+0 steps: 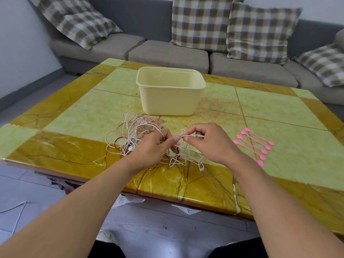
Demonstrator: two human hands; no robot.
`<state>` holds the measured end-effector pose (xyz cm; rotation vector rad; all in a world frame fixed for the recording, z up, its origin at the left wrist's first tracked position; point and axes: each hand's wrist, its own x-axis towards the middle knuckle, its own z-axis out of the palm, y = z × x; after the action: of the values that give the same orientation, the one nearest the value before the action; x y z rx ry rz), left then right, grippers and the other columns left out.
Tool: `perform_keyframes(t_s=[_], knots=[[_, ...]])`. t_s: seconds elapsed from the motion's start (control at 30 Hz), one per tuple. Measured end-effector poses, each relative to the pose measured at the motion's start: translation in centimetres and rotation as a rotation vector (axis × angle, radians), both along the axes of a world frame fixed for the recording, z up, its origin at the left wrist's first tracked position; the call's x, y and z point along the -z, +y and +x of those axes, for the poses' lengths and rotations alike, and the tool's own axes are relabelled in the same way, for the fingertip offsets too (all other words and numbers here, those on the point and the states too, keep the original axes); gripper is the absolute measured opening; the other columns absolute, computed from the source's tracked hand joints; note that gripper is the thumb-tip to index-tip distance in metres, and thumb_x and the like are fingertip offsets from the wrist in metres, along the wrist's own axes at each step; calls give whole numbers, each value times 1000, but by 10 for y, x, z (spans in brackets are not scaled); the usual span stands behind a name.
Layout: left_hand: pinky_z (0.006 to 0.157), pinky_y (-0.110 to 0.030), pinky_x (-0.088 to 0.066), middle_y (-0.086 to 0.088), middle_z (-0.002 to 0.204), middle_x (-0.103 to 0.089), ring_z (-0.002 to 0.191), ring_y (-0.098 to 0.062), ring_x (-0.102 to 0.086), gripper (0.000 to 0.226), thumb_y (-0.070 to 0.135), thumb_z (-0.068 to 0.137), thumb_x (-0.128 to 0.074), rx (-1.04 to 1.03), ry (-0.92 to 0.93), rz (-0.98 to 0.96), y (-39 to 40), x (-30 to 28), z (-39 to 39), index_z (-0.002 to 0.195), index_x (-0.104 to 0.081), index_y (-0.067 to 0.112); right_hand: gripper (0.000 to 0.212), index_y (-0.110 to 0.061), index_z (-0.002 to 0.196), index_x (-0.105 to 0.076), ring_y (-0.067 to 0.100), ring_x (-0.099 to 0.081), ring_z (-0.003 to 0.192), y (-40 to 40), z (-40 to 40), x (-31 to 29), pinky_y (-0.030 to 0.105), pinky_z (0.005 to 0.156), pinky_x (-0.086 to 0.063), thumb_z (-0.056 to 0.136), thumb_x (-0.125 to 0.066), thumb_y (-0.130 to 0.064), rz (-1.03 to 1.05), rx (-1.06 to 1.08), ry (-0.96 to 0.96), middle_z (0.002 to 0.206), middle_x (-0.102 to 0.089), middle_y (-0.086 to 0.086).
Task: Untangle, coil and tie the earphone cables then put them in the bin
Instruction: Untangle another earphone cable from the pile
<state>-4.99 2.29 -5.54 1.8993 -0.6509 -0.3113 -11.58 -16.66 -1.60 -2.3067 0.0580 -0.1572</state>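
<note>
A tangled heap of white and pinkish earphone cables (pixel 137 131) lies on the table near its front edge, just in front of a pale yellow bin (pixel 170 101). My left hand (pixel 154 146) sits over the right side of the heap and pinches a white cable. My right hand (pixel 204 142) pinches the same white cable (pixel 193 135) between thumb and fingers, a short stretch running between both hands. More loops and a plug (pixel 201 168) trail below the hands. Several pink silicone ties (pixel 254 146) lie in a row to the right.
The yellow and green marble-patterned table (pixel 279 108) stands before a grey sofa (pixel 167 53) with checked cushions. A white cord (pixel 18 211) lies on the floor at the lower left. Crumpled white paper (pixel 126 200) shows under the table's front edge.
</note>
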Motion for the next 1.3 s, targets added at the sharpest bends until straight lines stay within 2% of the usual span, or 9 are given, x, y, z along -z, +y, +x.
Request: perform_keyframes(t_s=[0.13, 0.23, 0.4, 0.5, 0.73, 0.97, 1.1, 1.2, 1.3], knots=[[62, -44, -45, -2, 73, -72, 65, -32, -59, 51, 54, 89, -61, -61, -18, -78, 3, -4, 0, 85, -59, 4, 5, -30, 89, -78, 6, -37, 45, 2, -2, -3, 18, 49, -29, 91, -74, -33, 6, -35, -29, 47, -46, -15], [61, -23, -44, -1, 68, -70, 65, -7, -63, 52, 43, 96, -59, -124, 12, -126, 2, -4, 3, 93, -59, -9, 6, -31, 86, -78, 3, -42, 48, 1, -2, -2, 23, 54, -34, 90, -75, -35, -16, -83, 24, 49, -49, -17], [61, -23, -50, -3, 76, -74, 73, -11, -72, 34, 30, 98, -65, -218, 22, -132, 0, 0, 2, 87, -53, 0, 2, -36, 88, -81, -9, -66, 92, 2, -2, 0, 16, 85, -51, 86, -79, -37, -39, -114, 73, 95, -75, -21], [68, -21, -53, -7, 79, -76, 77, -11, -75, 22, 21, 94, -72, -260, 57, -206, 1, -3, 3, 90, -54, 9, 3, -36, 89, -80, -8, -65, 94, 2, -1, 0, 10, 81, -45, 88, -77, -37, -67, -88, 74, 94, -71, -23], [71, -26, -54, 3, 83, -77, 81, -12, -74, 12, 14, 99, -62, -296, 60, -169, 10, -1, 10, 111, -59, 12, 19, -24, 87, -71, 8, -51, 53, -2, 1, -4, 32, 55, -50, 101, -60, -29, 126, 37, 3, 63, -58, -4], [89, -28, -50, 14, 93, -77, 100, -3, -68, 18, 37, 99, -62, -134, 60, -45, 13, -1, 8, 114, -68, 28, 21, -22, 86, -68, 13, -54, 56, 0, 0, -6, 34, 55, -54, 104, -56, -22, 205, 15, -12, 64, -62, -6], [84, -24, -50, 11, 82, -74, 89, -1, -67, 36, 41, 80, -82, -83, -48, -2, 10, -1, 3, 111, -71, 27, 22, -21, 86, -68, 13, -55, 57, 2, 0, -6, 34, 54, -53, 104, -56, -19, 234, 13, -32, 66, -64, -5], [76, -44, -53, 1, 73, -70, 75, -17, -65, 15, 36, 81, -83, -103, -130, -4, 9, 2, 6, 92, -78, 27, 24, -20, 83, -67, 13, -55, 57, 2, 1, -6, 33, 51, -51, 104, -55, -18, 258, 47, -38, 67, -64, -7], [67, -42, -48, -10, 68, -64, 67, -27, -58, 8, 36, 83, -82, -108, -155, -12, 8, 0, 6, 88, -80, 29, 24, -20, 84, -66, 12, -56, 58, 2, 1, -6, 23, 50, -44, 104, -54, -20, 216, 57, -16, 69, -66, -8]])
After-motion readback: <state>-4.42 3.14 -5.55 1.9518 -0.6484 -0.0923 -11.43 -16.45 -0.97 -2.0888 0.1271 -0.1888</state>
